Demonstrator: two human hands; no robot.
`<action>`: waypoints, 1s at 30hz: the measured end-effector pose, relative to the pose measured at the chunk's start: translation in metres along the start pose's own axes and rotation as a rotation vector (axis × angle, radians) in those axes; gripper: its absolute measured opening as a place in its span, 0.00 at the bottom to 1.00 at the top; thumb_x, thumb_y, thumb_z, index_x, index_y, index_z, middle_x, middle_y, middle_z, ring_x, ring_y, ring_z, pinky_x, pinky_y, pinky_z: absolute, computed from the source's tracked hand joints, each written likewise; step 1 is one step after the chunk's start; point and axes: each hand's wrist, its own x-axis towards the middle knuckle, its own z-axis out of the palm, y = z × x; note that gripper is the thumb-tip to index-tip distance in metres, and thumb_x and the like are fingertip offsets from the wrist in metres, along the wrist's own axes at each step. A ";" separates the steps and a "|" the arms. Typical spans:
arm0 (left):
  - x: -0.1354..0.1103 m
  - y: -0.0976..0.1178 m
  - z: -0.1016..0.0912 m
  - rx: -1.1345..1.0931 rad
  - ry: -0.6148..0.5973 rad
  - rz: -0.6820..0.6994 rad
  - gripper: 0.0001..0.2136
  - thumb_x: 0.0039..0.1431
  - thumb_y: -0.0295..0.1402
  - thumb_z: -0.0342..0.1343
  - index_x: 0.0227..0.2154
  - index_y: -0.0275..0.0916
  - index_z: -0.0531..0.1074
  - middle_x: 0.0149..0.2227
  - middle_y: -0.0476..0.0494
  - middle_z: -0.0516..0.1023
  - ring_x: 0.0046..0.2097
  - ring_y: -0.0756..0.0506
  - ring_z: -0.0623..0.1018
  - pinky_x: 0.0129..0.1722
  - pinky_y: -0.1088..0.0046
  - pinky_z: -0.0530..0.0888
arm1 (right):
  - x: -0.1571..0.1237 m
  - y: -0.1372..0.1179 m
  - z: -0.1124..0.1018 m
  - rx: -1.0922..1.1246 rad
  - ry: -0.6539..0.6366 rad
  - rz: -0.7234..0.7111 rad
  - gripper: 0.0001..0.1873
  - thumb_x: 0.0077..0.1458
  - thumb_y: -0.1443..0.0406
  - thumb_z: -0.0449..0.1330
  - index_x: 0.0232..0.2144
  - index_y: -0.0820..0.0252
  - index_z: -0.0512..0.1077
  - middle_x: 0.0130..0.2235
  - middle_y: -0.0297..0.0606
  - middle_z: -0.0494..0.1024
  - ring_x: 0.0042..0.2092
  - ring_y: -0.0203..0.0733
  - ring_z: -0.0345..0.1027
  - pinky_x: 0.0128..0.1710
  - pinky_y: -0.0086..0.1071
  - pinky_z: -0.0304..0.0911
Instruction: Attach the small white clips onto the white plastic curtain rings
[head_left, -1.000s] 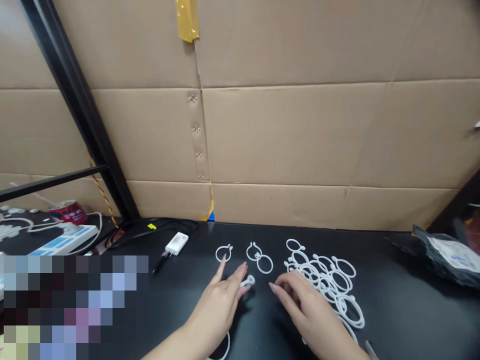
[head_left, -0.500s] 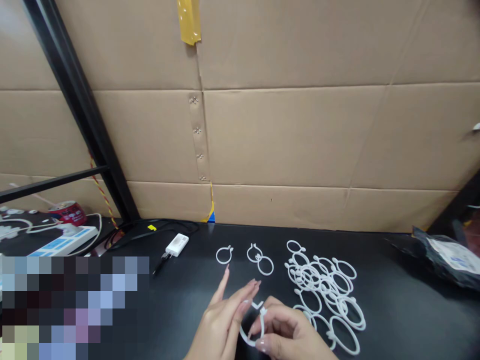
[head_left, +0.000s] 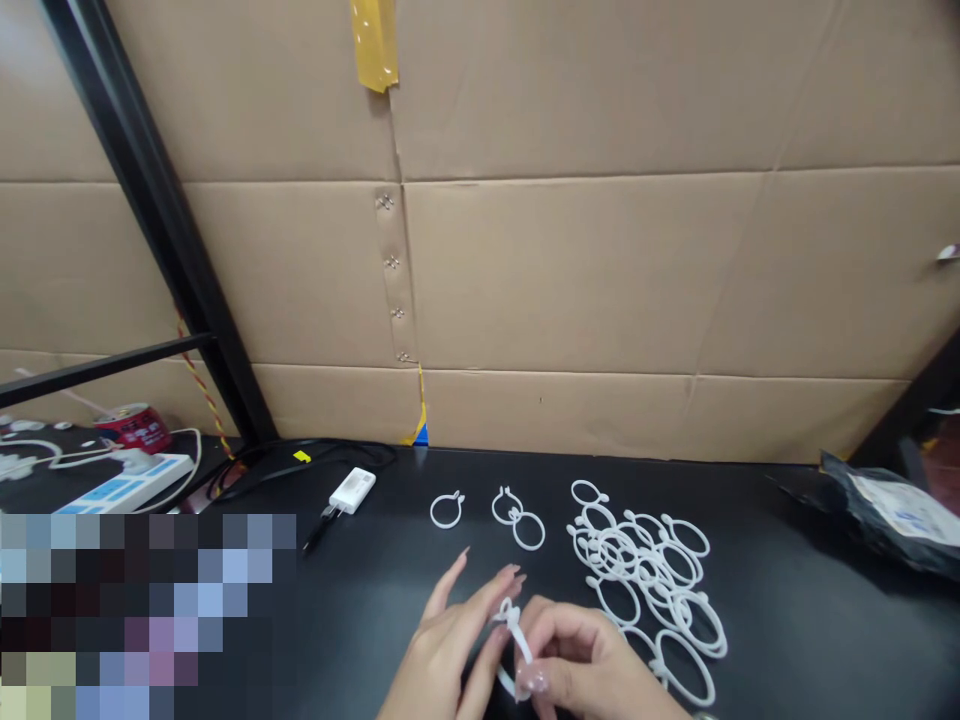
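Low in the head view, my left hand [head_left: 450, 650] and my right hand [head_left: 585, 665] meet over the black table [head_left: 772, 620]. Between their fingertips is one white plastic ring [head_left: 516, 640], pinched by both hands; its lower part is hidden behind my fingers. My left index finger sticks out straight. To the right of my hands lies a heap of several white rings [head_left: 649, 580]. Further back are a single ring [head_left: 447, 510] and a linked pair of rings [head_left: 519, 518].
A white charger [head_left: 352, 489] with a black cable lies at the back left, near a power strip [head_left: 120, 482] and a red can [head_left: 135, 425]. A black bag [head_left: 885, 510] sits at the right edge. A cardboard wall [head_left: 570, 270] and a black frame post [head_left: 150, 200] close the back.
My right hand left the ring heap and came in to my left hand. The ring has been lifted off the table and is now turned between both hands' fingertips.
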 end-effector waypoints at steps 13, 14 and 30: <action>-0.001 -0.004 0.002 0.006 0.056 0.120 0.14 0.61 0.18 0.46 0.48 0.30 0.67 0.38 0.37 0.83 0.39 0.47 0.83 0.57 0.58 0.65 | 0.001 0.020 -0.001 -0.092 0.015 0.128 0.24 0.50 0.47 0.60 0.22 0.63 0.66 0.20 0.30 0.67 0.21 0.29 0.57 0.23 0.26 0.50; -0.001 -0.003 0.002 0.007 0.075 0.106 0.14 0.61 0.18 0.46 0.48 0.29 0.68 0.37 0.37 0.83 0.37 0.48 0.83 0.58 0.58 0.64 | 0.002 0.023 -0.001 -0.075 0.029 0.110 0.25 0.51 0.46 0.59 0.22 0.62 0.65 0.19 0.29 0.65 0.21 0.29 0.56 0.22 0.26 0.49; -0.002 0.002 0.006 0.047 0.115 0.107 0.13 0.54 0.15 0.49 0.41 0.26 0.73 0.34 0.36 0.83 0.36 0.48 0.83 0.61 0.56 0.54 | 0.008 0.031 0.003 0.063 -0.004 0.075 0.29 0.52 0.45 0.57 0.13 0.58 0.58 0.11 0.23 0.57 0.13 0.26 0.47 0.15 0.26 0.42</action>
